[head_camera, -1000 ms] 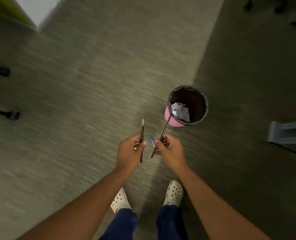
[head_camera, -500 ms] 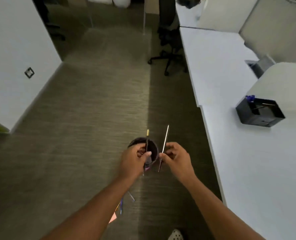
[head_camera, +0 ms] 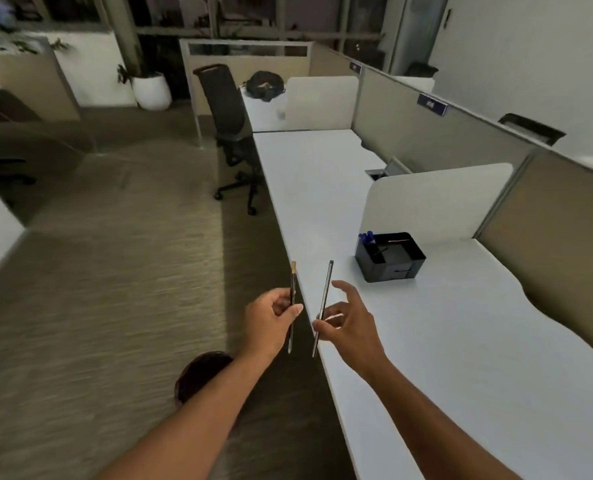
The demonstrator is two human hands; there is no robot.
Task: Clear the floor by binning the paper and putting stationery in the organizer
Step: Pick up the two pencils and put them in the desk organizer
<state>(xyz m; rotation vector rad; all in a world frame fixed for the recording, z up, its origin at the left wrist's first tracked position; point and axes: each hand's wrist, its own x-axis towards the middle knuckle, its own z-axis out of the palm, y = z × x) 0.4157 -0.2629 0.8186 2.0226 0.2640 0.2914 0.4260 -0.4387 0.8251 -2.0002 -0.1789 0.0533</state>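
Observation:
My left hand [head_camera: 271, 320] grips a dark pencil with a gold end [head_camera: 293, 275], held nearly upright. My right hand [head_camera: 348, 323] pinches a thin grey pen [head_camera: 327, 285] between thumb and fingers, the other fingers spread. Both hands hover at the near edge of the white desk [head_camera: 461, 341]. A black desk organizer [head_camera: 390, 258] stands on the desk beyond my right hand, with blue pens [head_camera: 367, 237] in its left corner. The dark bin [head_camera: 198, 372] sits on the carpet below my left forearm, partly hidden by it.
A black office chair [head_camera: 231, 133] stands at the desk's far end. White and beige partition panels [head_camera: 433, 199] line the desk's right side. A dark bag [head_camera: 264, 85] lies on the far desk. A white planter [head_camera: 151, 90] stands at the back. Carpet stretches to the left.
The view has risen from the floor and bin to the desk and organizer. Both hands still hold their pencil and pen and now hover at the desk's edge.

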